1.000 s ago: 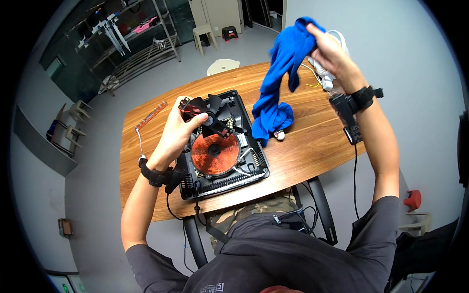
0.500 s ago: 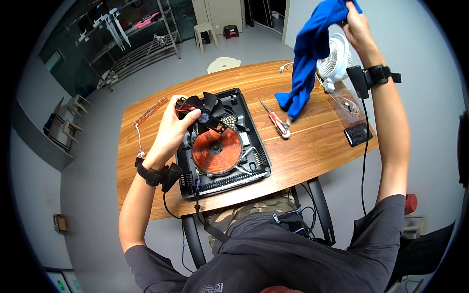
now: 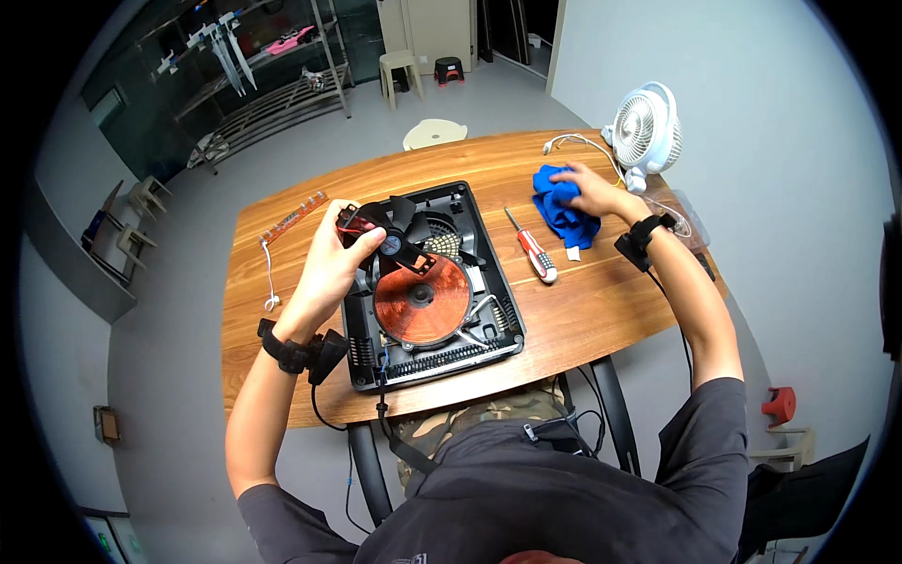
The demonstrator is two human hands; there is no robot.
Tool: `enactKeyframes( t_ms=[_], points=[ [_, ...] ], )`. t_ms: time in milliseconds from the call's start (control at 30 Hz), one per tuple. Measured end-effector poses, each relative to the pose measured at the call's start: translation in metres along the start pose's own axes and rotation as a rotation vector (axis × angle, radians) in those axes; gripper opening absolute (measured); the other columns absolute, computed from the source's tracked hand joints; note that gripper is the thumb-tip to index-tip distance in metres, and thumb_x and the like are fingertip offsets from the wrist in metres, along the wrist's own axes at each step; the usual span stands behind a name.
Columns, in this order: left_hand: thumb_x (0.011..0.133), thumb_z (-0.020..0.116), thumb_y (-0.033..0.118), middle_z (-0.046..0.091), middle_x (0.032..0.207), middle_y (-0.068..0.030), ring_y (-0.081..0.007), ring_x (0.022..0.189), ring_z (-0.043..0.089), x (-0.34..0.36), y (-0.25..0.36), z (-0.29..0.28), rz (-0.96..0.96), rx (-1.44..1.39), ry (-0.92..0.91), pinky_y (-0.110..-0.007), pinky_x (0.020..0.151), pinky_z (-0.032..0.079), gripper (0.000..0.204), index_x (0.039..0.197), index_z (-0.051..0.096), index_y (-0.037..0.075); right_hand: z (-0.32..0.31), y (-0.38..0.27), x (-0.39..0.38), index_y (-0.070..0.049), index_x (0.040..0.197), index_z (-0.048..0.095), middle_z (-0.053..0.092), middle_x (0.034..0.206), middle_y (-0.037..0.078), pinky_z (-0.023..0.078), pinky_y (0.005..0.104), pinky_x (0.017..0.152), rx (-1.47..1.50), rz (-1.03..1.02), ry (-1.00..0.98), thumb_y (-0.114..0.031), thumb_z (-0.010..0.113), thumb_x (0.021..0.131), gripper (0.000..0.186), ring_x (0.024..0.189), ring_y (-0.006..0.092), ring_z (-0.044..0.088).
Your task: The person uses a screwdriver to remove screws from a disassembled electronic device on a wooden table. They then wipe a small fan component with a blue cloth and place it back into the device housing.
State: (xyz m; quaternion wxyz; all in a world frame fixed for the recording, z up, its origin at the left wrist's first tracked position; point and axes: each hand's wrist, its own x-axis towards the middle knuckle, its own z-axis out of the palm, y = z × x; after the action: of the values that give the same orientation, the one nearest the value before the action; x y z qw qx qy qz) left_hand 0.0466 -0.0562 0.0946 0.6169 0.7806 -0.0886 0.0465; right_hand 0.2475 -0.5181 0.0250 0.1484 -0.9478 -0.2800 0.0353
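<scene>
A small black cooling fan [image 3: 402,246] with red wires is gripped in my left hand [image 3: 331,261], tilted above the left part of an opened induction cooker. The cooker's black lower housing [image 3: 512,324] lies on the table, its round copper coil [image 3: 423,303] exposed below the fan. At the right, my right hand [image 3: 596,192] has its fingers curled on a bunched blue cloth [image 3: 575,227] that rests on the tabletop; some fingertips are hidden in its folds. A screwdriver [image 3: 534,252] with a red and white handle lies between the housing and the cloth.
A white desk fan [image 3: 643,132] stands at the far right corner, its cable on the table [image 3: 601,310]. An orange-red strip [image 3: 293,218] with a white cord lies at the left. A pale stool [image 3: 434,133] stands beyond the far edge. Cables hang from my wristbands.
My right hand has come down from above the table's far right, bringing the hanging blue cloth into a bunch on the tabletop. My left hand still holds the cooling fan in nearly the same place.
</scene>
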Motion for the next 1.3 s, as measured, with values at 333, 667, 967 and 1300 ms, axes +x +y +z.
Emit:
enactKeyframes(
  t_ms=[333, 667, 967, 1300],
  points=[
    [0.096, 0.074, 0.014, 0.059, 0.096, 0.0019, -0.0072, 0.090, 0.056, -0.004, -0.002, -0.002, -0.030, -0.091, 0.036, -0.025, 0.083, 0.047, 0.025, 0.109, 0.054, 0.008, 0.049, 0.003, 0.000, -0.029, 0.145, 0.053, 0.032, 0.158, 0.025, 0.045, 0.0553, 0.111, -0.268, -0.016, 0.008, -0.023, 0.087, 0.076, 0.078, 0.129, 0.0536, 0.048],
    [0.097, 0.072, 0.014, 0.061, 0.098, -0.0015, -0.0102, 0.089, 0.059, 0.012, -0.023, -0.018, -0.115, -0.283, 0.186, -0.028, 0.083, 0.050, 0.023, 0.108, 0.054, 0.005, 0.031, 0.006, -0.015, -0.032, 0.156, 0.040, 0.018, 0.165, 0.029, 0.036, 0.0575, 0.118, -0.298, 0.202, -0.132, -0.035, 0.083, 0.079, 0.089, 0.141, 0.0570, 0.037],
    [0.099, 0.069, 0.015, 0.060, 0.099, -0.0019, -0.0098, 0.086, 0.056, 0.020, -0.033, -0.007, -0.174, -0.329, 0.188, -0.027, 0.079, 0.047, 0.022, 0.111, 0.054, 0.005, -0.027, -0.071, 0.018, -0.012, 0.156, 0.041, 0.033, 0.161, 0.027, 0.035, 0.0524, 0.121, -0.271, -0.065, -0.044, -0.052, 0.077, 0.088, 0.086, 0.147, 0.0450, 0.037],
    [0.101, 0.066, 0.020, 0.065, 0.093, 0.0029, -0.0066, 0.079, 0.055, 0.040, -0.044, 0.001, -0.355, -0.373, 0.193, -0.025, 0.072, 0.044, 0.009, 0.104, 0.063, 0.011, 0.002, -0.276, 0.048, -0.007, 0.153, 0.037, 0.047, 0.146, 0.019, 0.051, 0.0495, 0.103, 0.003, -0.494, -0.057, -0.037, 0.084, 0.082, 0.090, 0.129, 0.0421, 0.055]
  ],
)
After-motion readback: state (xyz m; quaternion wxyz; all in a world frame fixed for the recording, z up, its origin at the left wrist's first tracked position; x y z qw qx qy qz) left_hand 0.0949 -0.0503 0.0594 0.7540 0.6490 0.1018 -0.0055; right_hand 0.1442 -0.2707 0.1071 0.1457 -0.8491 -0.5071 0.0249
